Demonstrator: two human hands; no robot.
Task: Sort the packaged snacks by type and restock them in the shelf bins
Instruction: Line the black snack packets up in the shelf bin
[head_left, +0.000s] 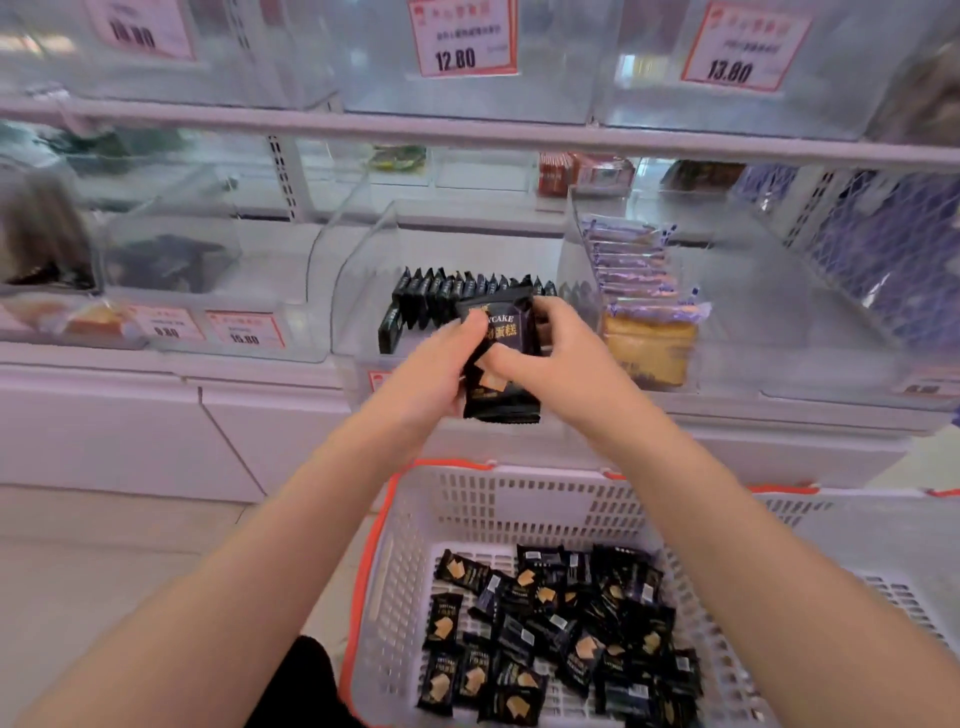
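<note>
While both hands (467, 364) grip a black cake packet (501, 384), clear shelf bins (363, 291) line the white shelving.

1 black cake pack (501, 358) held, 2 hands, 1 basket (519, 506), 3 upper price tags; loose packs (561, 629) inside too many to count.

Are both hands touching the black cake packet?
Touching. The head view shows the left hand gripping the black cake packet from its left side, and the right hand with thumb and fingers on its right edge.
</note>
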